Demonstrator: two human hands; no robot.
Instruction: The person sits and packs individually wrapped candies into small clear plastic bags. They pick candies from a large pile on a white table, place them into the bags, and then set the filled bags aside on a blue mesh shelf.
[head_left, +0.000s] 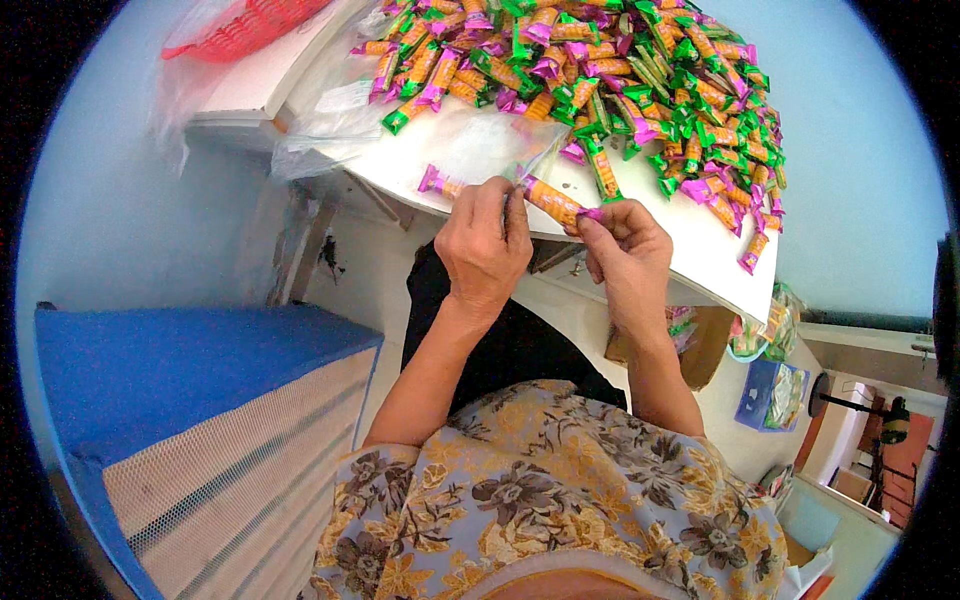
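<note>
My left hand (486, 244) and my right hand (626, 259) are raised at the front edge of a white table (701, 274). Between them is an orange snack packet with purple ends (553, 201); my left fingers pinch its upper left end, my right fingers its lower right end. A clear plastic bag (495, 142) lies on the table just behind my left hand. Another purple-ended packet (439, 181) shows partly beside that hand, its right part hidden. Past my hands, a green-ended packet (602, 169) lies at the near side of a large heap of packets (645, 82).
A red mesh bag (255, 26) rests on a white surface at the upper left. Blue fabric (187, 367) covers a mesh-sided rack at the left. At the right, a cardboard box (709, 345) and a blue plastic bin (759, 397) stand below table height.
</note>
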